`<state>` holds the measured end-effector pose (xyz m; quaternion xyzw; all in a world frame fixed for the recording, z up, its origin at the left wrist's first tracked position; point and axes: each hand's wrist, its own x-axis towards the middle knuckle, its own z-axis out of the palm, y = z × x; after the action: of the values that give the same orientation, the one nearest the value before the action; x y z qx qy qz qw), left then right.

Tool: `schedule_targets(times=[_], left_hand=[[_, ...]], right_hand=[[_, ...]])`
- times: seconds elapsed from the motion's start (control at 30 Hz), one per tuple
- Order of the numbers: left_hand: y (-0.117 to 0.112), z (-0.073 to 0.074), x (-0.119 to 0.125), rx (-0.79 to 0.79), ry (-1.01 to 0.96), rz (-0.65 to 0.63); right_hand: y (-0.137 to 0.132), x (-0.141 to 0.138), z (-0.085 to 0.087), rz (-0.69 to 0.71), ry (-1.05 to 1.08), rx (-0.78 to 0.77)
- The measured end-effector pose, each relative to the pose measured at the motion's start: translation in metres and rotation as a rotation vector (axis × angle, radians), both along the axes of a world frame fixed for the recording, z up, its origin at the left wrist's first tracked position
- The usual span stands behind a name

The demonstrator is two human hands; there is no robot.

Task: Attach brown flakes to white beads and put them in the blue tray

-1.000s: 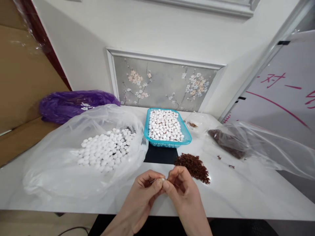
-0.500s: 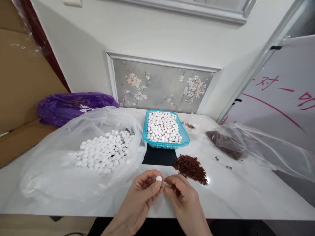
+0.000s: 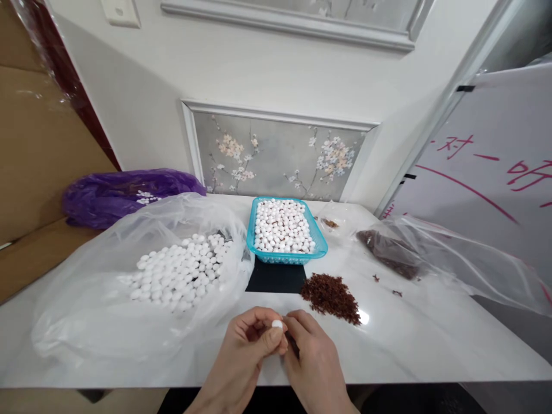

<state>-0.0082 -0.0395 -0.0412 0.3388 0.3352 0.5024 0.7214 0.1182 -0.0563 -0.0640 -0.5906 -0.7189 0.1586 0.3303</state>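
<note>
— Where is the white bead (image 3: 276, 324)?
— Pinched at the fingertips of the left hand (image 3: 254, 352), over the table (image 3: 409, 351) near its front edge.
— And the right hand (image 3: 313, 359)?
— Its fingers are bunched against the bead; I cannot tell whether they grip anything. The brown pile (image 3: 331, 292) lies just beyond.

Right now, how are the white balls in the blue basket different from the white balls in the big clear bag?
The basket balls are heaped tightly, filling the blue basket to its rim; the bag balls lie spread looser and flatter in the clear bag. Brown specks show among the basket balls; the bag balls look plain white. Both lots are small, round and white, like the white ball pinched in the left hand.
</note>
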Motion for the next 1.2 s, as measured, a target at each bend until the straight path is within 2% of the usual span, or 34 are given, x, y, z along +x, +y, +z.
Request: schedule_targets(times=[0.3, 0.53, 0.73, 0.83, 1.07, 1.2], left_hand=[[0.001, 0.001, 0.001, -0.015, 0.001, 0.026], [0.001, -0.002, 0.0, 0.003, -0.026, 0.011], [0.0, 0.001, -0.001, -0.207, -0.08, 0.068], [0.0, 0.003, -0.002, -0.233, -0.102, 0.069], [0.002, -0.001, -0.003, -0.193, -0.075, 0.072], [0.0, 0.005, 0.003, -0.011, 0.014, 0.08]], right_hand=[[0.002, -0.003, 0.0, -0.004, -0.078, -0.009], [0.002, -0.002, -0.004, -0.018, -0.035, 0.027], [0.002, -0.001, -0.011, -0.015, -0.029, 0.057], [0.002, -0.001, -0.013, -0.014, -0.021, 0.064], [0.002, -0.003, -0.01, -0.001, -0.032, 0.074], [0.003, -0.004, -0.012, -0.015, -0.065, 0.075]])
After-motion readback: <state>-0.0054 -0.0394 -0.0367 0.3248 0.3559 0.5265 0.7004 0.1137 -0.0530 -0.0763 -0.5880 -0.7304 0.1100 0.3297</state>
